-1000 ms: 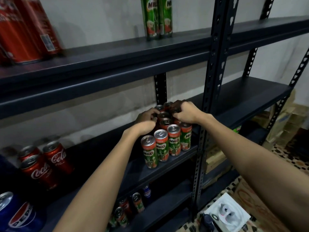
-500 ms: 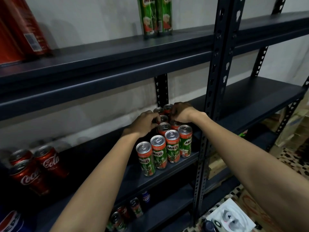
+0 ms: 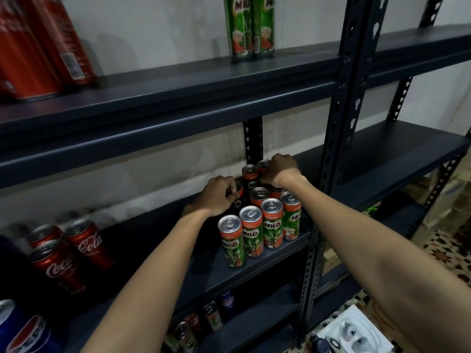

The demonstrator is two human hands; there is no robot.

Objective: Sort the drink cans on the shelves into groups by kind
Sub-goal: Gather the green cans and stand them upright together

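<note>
Your forearms stretch over the middle shelf (image 3: pixel 254 261). Nearest stands a row of four Milo cans (image 3: pixel 260 231). Behind it, your left hand (image 3: pixel 216 196) curls its fingers round a Milo can (image 3: pixel 238 191); farther back, your right hand (image 3: pixel 281 170) grasps the rearmost Milo can (image 3: pixel 263 165).

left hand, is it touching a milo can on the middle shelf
Touching. The head view shows the left hand with fingers curled over the top of a Milo can at the cluster's left.
</note>
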